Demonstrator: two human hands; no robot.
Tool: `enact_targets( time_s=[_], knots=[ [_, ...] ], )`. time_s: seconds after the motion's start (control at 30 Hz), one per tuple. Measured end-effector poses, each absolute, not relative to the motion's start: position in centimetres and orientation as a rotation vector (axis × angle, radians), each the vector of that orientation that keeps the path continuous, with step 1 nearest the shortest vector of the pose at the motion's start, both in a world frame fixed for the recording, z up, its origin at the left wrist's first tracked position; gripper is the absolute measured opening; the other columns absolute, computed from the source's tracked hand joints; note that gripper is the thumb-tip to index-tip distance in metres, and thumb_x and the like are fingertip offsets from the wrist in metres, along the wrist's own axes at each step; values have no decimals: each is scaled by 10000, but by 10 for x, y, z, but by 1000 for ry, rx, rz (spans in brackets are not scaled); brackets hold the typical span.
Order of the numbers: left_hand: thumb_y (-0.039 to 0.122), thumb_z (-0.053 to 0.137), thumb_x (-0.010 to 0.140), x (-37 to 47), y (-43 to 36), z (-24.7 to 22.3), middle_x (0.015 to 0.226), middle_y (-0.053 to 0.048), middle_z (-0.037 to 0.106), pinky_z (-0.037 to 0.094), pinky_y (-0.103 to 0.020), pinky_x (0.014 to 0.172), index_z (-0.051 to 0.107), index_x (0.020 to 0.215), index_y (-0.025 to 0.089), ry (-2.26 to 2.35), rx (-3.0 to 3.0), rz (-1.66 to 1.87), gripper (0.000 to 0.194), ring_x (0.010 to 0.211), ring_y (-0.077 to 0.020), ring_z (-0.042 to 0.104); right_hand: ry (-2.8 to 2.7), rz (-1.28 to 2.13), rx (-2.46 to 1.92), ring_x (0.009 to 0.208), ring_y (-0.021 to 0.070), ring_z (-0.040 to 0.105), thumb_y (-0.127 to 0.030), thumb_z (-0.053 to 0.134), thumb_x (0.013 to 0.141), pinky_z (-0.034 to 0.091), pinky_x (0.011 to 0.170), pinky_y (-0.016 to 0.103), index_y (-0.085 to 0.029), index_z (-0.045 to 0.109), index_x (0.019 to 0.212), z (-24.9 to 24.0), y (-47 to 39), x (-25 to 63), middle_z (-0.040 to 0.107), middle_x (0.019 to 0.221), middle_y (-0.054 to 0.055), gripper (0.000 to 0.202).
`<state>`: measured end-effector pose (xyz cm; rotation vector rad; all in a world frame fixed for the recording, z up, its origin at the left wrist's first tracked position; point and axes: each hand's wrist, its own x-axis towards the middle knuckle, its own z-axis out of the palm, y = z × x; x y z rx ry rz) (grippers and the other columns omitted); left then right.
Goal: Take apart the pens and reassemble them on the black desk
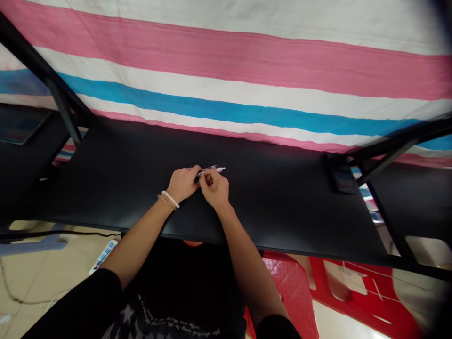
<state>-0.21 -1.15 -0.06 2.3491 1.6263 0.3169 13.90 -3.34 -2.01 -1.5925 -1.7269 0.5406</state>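
Note:
Above the middle of the black tabletop (141,188), my two hands meet around a slim pen (219,168). Its pale end points right, past my right fingers, and a dark part shows between the hands. My left hand (185,182) is closed on the pen's left part, its thumb and fingers pressed together. With curled fingers, my right hand (217,189) pinches at the pen's middle. The fingers hide much of the pen, and I cannot tell whether its parts are joined. Two beaded bracelets (169,200) circle my left wrist.
A black phone-like object (342,174) lies at the tabletop's right end, by a black metal brace (384,160). Another brace (63,108) stands at left. Striped cloth (226,61) hangs behind. Below are red plastic stools (289,292) and a power strip (103,256).

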Motion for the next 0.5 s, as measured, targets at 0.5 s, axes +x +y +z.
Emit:
enact_targets(
  time_s=[0.5],
  knots=[
    [312, 542, 961, -2, -12, 6, 1038, -113, 772, 518, -388, 763, 659, 1170, 181, 1640, 2314, 250, 273, 946, -315, 739, -1707, 583, -1483, 521, 110, 487, -334, 525, 920, 363, 570, 244, -216, 571, 797, -21, -32, 141, 530, 604, -43, 177]
  ],
)
